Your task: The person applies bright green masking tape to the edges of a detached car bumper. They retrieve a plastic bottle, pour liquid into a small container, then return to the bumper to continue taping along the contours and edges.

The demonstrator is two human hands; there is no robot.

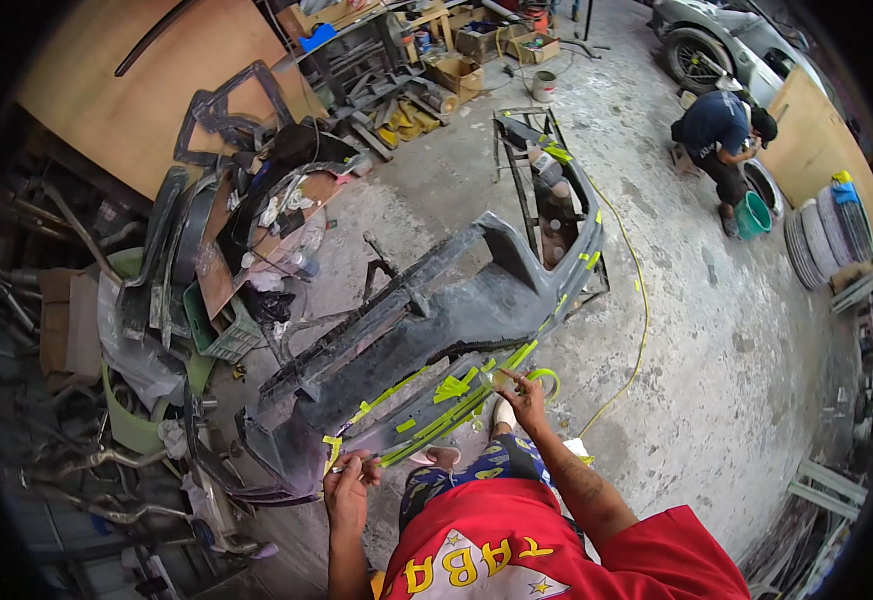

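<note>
A large grey car bumper (pixel 447 310) lies across a dark metal stand before me, with strips of yellow-green masking tape (pixel 454 385) along its near edge. My right hand (pixel 525 400) is closed at that edge with a roll of yellow-green masking tape (pixel 555 384) against its fingers. My left hand (pixel 352 485) is pinched closed beside the bumper's lower left end, close to a short yellow tape strip (pixel 333 452). What its fingertips hold, if anything, is too small to make out.
At the upper right another person (pixel 719 135) bends over a wheel beside a green bucket (pixel 753 214). A yellow hose (pixel 643 320) runs over the concrete floor. Car parts and a green crate (pixel 219 330) crowd the left side. Stacked tires (pixel 827 235) stand far right.
</note>
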